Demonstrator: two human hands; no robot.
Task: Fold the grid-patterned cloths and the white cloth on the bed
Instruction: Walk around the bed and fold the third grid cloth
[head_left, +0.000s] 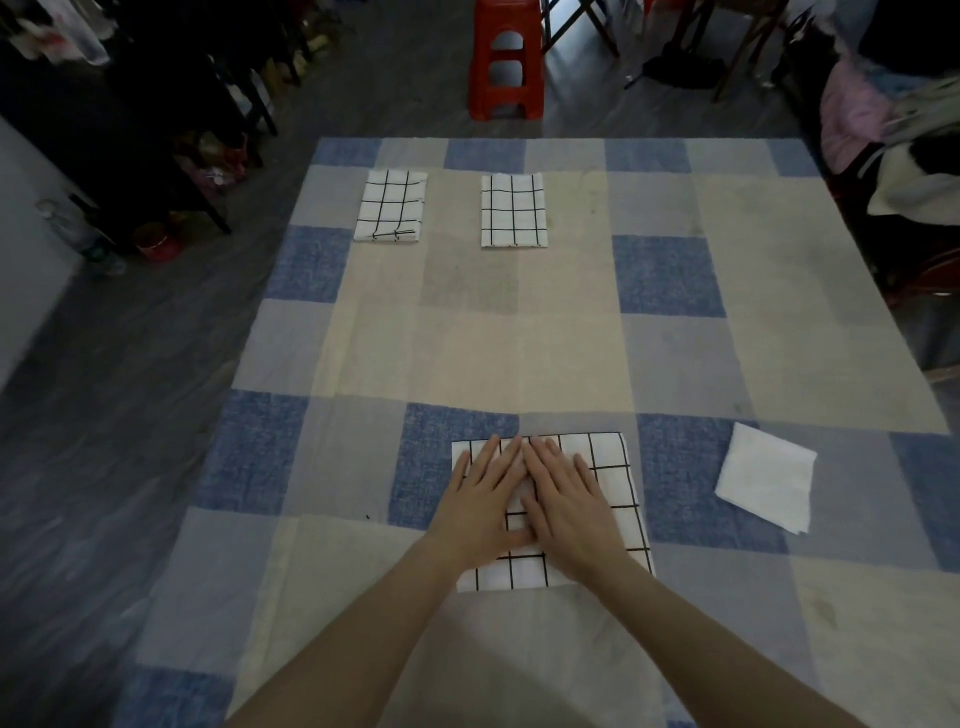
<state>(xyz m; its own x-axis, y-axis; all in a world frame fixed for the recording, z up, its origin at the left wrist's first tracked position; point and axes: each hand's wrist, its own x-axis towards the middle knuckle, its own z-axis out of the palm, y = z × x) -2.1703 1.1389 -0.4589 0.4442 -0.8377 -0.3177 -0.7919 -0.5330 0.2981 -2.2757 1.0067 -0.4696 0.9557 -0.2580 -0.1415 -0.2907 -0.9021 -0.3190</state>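
Note:
A folded grid-patterned cloth (618, 488) lies on the bed near the front edge. My left hand (480, 499) and my right hand (569, 501) both rest flat on it, palms down, fingers spread and index fingers touching side by side. Two more folded grid-patterned cloths lie at the far end of the bed, one at far left (392, 207) and one nearer the middle (513, 210). A plain white cloth (763, 477), folded into a square, lies to the right of my hands.
The bed (519, 343) wears a blue, grey and cream checked sheet. A red plastic stool (506, 57) stands beyond its far edge. Dark racks with clutter line the floor at left, and chairs with piled clothes (893, 130) stand at right.

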